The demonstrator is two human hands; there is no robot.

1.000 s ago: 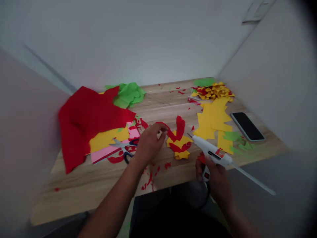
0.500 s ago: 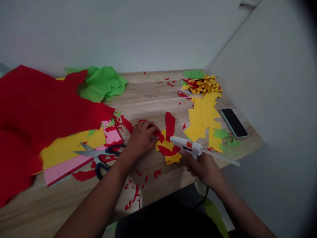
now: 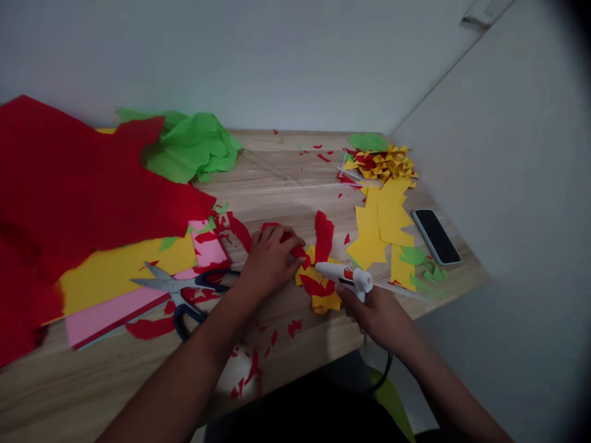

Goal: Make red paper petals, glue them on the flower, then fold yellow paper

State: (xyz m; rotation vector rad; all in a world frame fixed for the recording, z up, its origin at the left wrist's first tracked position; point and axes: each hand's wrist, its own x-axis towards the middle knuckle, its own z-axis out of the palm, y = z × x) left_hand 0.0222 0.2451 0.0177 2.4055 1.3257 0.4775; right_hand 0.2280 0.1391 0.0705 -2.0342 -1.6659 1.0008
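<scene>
My right hand is wrapped round the handle of a white hot glue gun, with a clear glue stick sticking out of its back. Its nozzle is over a yellow paper piece with torn red strips on it. At the left side of that piece, my left hand holds a red paper strip between thumb and fingers; part of it is hidden under the hand. Another red strip lies just beyond the nozzle.
Open scissors lie left of my left forearm, on coloured sheets. Large red paper and crumpled green paper cover the left. Yellow cutouts, a pile of folded yellow bits and a phone lie to the right.
The view has shifted slightly. The glue gun has moved a little toward my left hand, its nozzle now nearer the held red strip. Both hands keep their grips.
</scene>
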